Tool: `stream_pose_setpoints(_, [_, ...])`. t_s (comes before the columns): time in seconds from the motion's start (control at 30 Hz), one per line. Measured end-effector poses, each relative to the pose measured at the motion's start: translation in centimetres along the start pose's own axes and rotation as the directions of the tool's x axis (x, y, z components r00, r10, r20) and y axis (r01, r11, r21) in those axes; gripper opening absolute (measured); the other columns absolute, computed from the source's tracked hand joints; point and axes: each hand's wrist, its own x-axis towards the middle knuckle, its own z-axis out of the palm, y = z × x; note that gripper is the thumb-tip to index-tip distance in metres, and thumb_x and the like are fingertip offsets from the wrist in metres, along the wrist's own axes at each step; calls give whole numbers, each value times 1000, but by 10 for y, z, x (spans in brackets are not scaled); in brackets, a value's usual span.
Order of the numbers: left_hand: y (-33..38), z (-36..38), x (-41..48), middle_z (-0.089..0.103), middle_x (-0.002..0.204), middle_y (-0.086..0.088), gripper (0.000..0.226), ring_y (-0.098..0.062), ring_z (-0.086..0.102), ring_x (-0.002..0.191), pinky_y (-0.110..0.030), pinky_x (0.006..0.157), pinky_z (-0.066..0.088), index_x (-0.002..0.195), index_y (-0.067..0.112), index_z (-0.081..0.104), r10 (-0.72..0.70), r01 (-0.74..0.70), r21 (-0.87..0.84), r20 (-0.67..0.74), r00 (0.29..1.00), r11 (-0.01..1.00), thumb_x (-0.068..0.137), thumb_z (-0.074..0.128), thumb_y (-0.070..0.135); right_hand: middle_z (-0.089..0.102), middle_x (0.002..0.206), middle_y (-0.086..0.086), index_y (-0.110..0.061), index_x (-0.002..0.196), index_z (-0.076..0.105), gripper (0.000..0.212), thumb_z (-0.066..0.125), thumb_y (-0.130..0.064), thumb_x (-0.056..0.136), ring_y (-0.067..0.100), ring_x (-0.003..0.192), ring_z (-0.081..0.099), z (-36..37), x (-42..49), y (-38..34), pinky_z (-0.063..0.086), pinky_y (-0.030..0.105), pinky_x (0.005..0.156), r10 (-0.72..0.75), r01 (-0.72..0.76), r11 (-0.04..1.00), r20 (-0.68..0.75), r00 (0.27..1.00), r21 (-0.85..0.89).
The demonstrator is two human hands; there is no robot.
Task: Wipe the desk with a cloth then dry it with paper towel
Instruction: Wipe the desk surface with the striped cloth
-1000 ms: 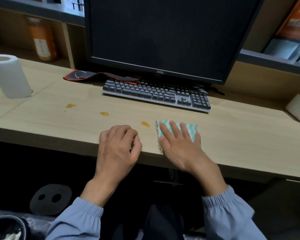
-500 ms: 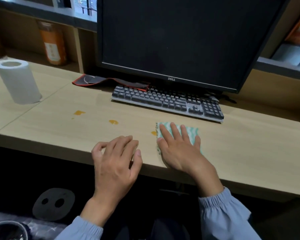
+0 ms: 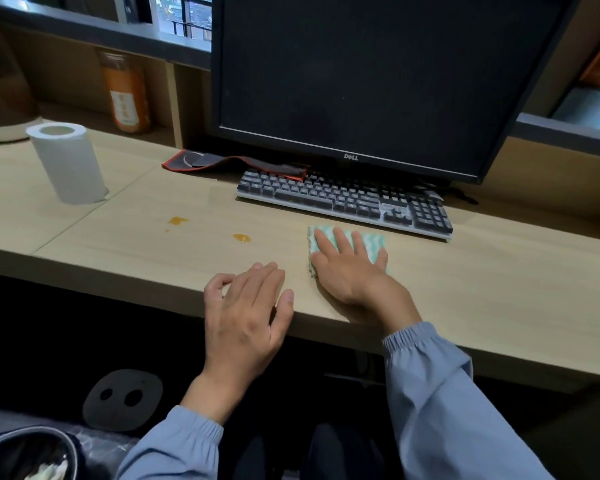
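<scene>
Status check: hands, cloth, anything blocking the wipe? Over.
Right hand flat on cloth, left hand open at desk edge. Two orange spots left of cloth, unwiped. Keyboard close behind cloth.

Find the dark Dell monitor [image 3: 378, 81] at 12 o'clock. The grey keyboard [image 3: 343, 202] lies before it, a red-edged black mat [image 3: 236, 164] just beside its 10 o'clock corner. At your 10 o'clock stands an orange bottle [image 3: 127, 95].

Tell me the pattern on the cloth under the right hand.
The cloth has green and white wavy stripes, head view.
</scene>
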Motion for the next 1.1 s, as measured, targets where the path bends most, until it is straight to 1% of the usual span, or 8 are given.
stream_pose_setpoints(0.13, [-5, -6, -3, 69, 135, -1, 36, -18, 64, 127, -40, 106, 33, 125, 13, 72, 25, -24, -34, 34, 999, 999, 108, 46, 31, -22, 165, -8, -46, 154, -17, 63, 2, -53, 95, 23, 150, -27, 25, -51, -9, -16, 65, 113, -45, 44, 999, -72, 996, -25])
stream_pose_setpoints(0.23, [-5, -10, -5, 67, 139, -1, 44, -18, 61, 132, -40, 109, 33, 128, 12, 72, 20, -16, -61, 60, 998, 998, 111, 38, 32, -22, 166, -7, -43, 154, -20, 64, -1, -53, 94, 23, 150, -27, 37, -78, -14, -14, 65, 113, -64, 59, 997, -103, 993, -50])
stream_pose_setpoints(0.37, [-6, -10, -6, 67, 140, -2, 51, -18, 59, 134, -39, 112, 32, 130, 11, 71, 19, -15, -80, 51, 999, 997, 113, 30, 35, -24, 165, -7, -44, 153, -20, 62, 2, -52, 96, 24, 149, -28, 33, -72, -16, -13, 66, 113, -56, 51, 997, -74, 996, -63])
stream_pose_setpoints(0.57, [-11, -3, -9, 68, 139, -1, 46, -18, 61, 131, -36, 113, 31, 129, 12, 73, 45, -46, -50, -14, 999, 998, 112, 35, 32, -22, 166, -7, -44, 156, -13, 61, 9, -51, 99, 24, 151, -25, 13, -10, -24, -17, 66, 112, -7, 7, 1000, -12, 1000, -29])
stream_pose_setpoints(0.8, [-11, -1, -8, 68, 139, -1, 45, -18, 62, 131, -36, 113, 32, 129, 12, 73, 58, -59, -35, -18, 998, 998, 111, 37, 32, -17, 167, -7, -42, 158, -9, 60, 10, -51, 101, 26, 152, -20, -9, 39, -35, -12, 68, 114, 9, -9, 1000, 14, 1000, -21])
stream_pose_setpoints(0.93, [-11, -8, -7, 69, 136, -3, 42, -20, 63, 130, -39, 110, 37, 126, 10, 74, 54, -53, -46, 4, 999, 998, 110, 40, 29, -15, 168, -6, -42, 158, -8, 60, 10, -50, 101, 26, 153, -19, -12, 38, -40, -11, 68, 114, 23, -22, 1000, 24, 999, -19])
stream_pose_setpoints(1.03, [-17, -16, -6, 70, 132, -6, 37, -24, 64, 127, -37, 112, 38, 122, 6, 74, 36, -34, -115, 16, 999, 993, 106, 46, 25, -17, 167, -6, -41, 158, -9, 60, 8, -49, 101, 27, 152, -21, -2, 18, -40, -13, 68, 113, -18, 18, 1000, 0, 1000, -17])
stream_pose_setpoints(1.1, [-25, -21, -6, 70, 131, -5, 34, -23, 64, 127, -36, 114, 36, 121, 6, 74, 29, -26, -133, 26, 999, 991, 105, 48, 23, -18, 167, -5, -41, 157, -10, 61, 9, -48, 99, 27, 152, -22, 9, -2, -41, -14, 68, 112, -55, 55, 998, -13, 998, -36])
